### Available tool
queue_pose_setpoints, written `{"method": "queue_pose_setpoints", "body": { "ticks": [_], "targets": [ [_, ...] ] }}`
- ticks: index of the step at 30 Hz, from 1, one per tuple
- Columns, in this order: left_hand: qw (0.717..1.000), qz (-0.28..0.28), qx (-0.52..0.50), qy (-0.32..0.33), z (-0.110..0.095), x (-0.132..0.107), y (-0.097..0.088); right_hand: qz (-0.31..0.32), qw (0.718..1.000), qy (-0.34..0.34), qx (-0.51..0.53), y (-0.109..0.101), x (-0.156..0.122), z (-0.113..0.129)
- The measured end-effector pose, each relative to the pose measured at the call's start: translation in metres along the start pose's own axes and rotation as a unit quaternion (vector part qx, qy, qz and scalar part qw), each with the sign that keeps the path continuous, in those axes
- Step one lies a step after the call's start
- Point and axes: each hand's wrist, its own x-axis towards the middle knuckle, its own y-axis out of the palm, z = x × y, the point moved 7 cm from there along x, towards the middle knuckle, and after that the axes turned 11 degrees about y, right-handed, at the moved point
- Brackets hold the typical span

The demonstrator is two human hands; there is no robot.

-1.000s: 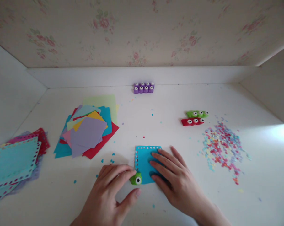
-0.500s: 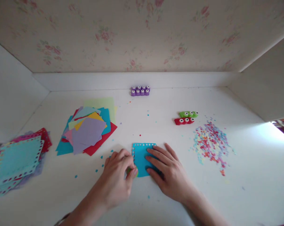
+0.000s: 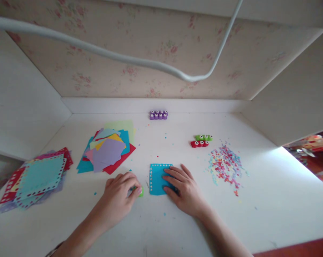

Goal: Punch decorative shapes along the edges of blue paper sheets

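On the white worktop [image 3: 271,203], the left hand [image 3: 120,192] grips a small green craft punch [image 3: 141,193] just left of a blue paper square [image 3: 157,181]; the right hand's [image 3: 185,189] outspread fingers rest on the paper.

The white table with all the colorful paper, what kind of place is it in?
Probably a craft corner at home. The blue sheet with holes along its edges and the heap of tiny colored bits suggest crafting; the flowery wallpaper looks homey.
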Motion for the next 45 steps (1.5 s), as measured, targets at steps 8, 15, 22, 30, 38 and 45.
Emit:
{"method": "queue_pose_setpoints", "body": {
  "ticks": [8, 15, 22, 30, 38, 45],
  "targets": [
    [0.981, -0.156, 0.08, 0.082, 0.014, -0.041, -0.002, -0.009, 1.0, -0.005, 0.014, -0.003, 0.002, 0.001],
    [0.965, -0.214, 0.041, 0.143, -0.021, -0.027, -0.004, 0.004, 0.985, -0.013, 0.175, -0.016, -0.008, 0.048],
    [0.958, -0.216, -0.008, 0.19, -0.042, -0.004, 0.005, 0.002, 0.972, 0.036, 0.232, -0.025, -0.006, 0.058],
    [0.961, -0.238, -0.01, 0.14, -0.021, -0.011, 0.01, -0.04, 0.965, 0.15, 0.21, -0.059, 0.034, -0.009],
    [0.96, -0.238, 0.018, 0.144, -0.012, -0.013, 0.005, -0.181, 0.935, 0.301, -0.047, -0.117, 0.111, -0.128],
    [0.956, -0.234, 0.031, 0.174, -0.021, -0.011, -0.003, -0.136, 0.928, 0.323, -0.129, -0.096, 0.122, -0.159]
  ]
}}
